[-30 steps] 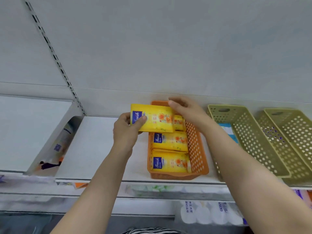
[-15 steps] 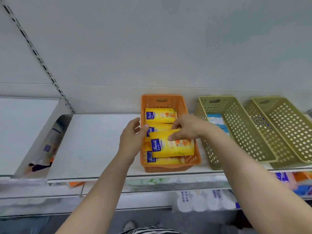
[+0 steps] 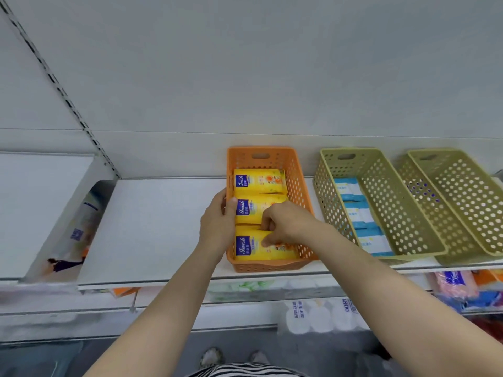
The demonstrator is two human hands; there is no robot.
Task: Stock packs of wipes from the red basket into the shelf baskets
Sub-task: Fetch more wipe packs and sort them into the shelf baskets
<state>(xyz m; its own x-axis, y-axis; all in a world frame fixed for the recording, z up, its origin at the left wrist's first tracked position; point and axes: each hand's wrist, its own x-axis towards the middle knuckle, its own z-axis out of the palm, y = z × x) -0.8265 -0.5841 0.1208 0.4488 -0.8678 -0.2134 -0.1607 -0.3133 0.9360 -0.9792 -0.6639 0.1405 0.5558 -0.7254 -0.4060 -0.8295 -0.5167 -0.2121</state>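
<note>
An orange basket [image 3: 295,170] stands on the white shelf [image 3: 163,227] and holds three yellow wipe packs in a row: back pack [image 3: 258,180], middle pack [image 3: 250,210], front pack [image 3: 261,248]. My left hand [image 3: 216,227] grips the basket's left wall, thumb over the rim beside the middle pack. My right hand [image 3: 285,224] reaches in from the right, its curled fingers pinching the front pack at its upper edge. The red basket is out of view.
Two olive-green baskets stand to the right: the nearer green basket [image 3: 386,186] holds blue-and-white packs [image 3: 356,213], the far green basket [image 3: 462,197] overlaps it. Tissue packs [image 3: 318,314] fill the shelf below. A slanted white divider [image 3: 81,213] sits at the left.
The yellow pack went from my left hand to my right and down into the front of the orange basket. My left hand moved onto the basket's left wall.
</note>
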